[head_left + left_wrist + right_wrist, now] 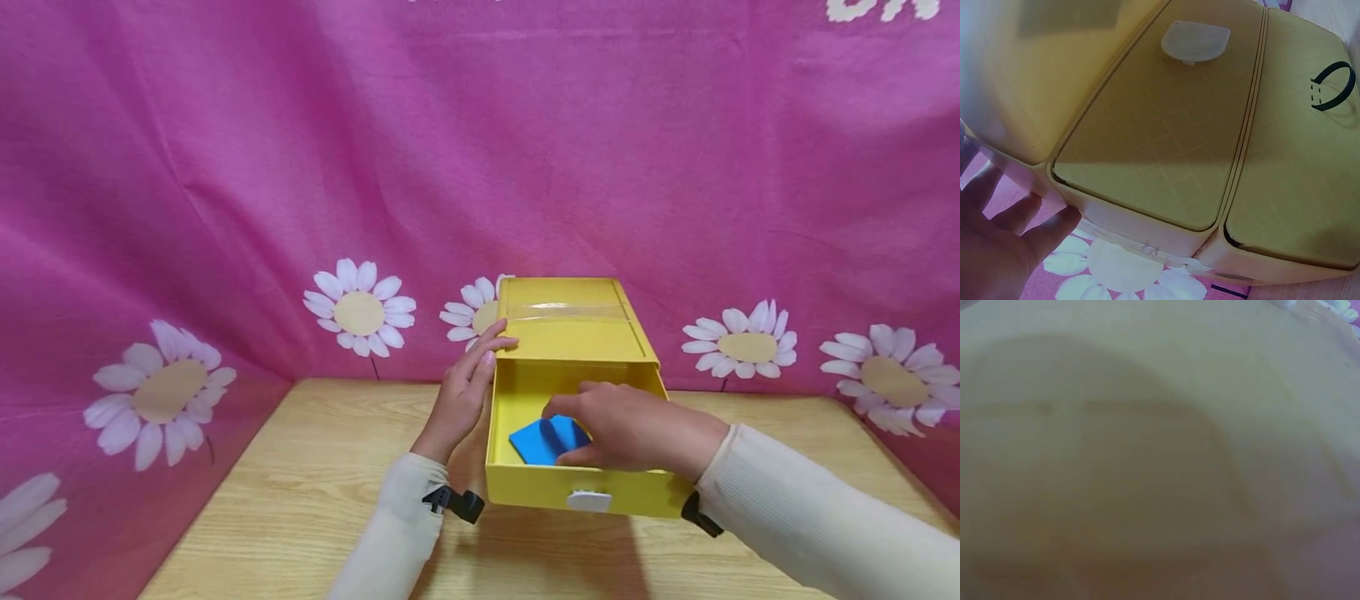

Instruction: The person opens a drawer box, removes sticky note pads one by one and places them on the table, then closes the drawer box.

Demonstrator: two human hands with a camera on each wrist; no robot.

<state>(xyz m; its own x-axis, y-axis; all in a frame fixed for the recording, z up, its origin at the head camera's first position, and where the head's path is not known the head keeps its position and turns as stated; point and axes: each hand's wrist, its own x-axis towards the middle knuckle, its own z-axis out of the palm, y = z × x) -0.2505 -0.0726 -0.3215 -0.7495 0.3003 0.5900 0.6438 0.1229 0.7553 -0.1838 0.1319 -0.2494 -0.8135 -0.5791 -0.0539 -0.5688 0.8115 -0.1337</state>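
A yellow drawer unit (562, 337) stands with its top drawer (504, 400) pulled out. Inside the drawer lies a flat blue square piece (530, 442), partly covered by my right hand (633, 429). My right fingers and thumb curve at opposite edges of the blue piece; whether they pinch it is unclear. My left hand (461, 396) rests along the unit's left side, its fingers extended near the top edge. In the left wrist view those fingers (1015, 215) lie straight beside the unit. The right wrist view is blurred and shows only a close yellowish surface.
A white handle (588, 501) is on the open drawer's front. Two drawer fronts below are closed, one with a white handle (1196, 41), the other with a black loop (1338, 87). Wooden table (322, 467); pink flowered cloth (450, 150) behind.
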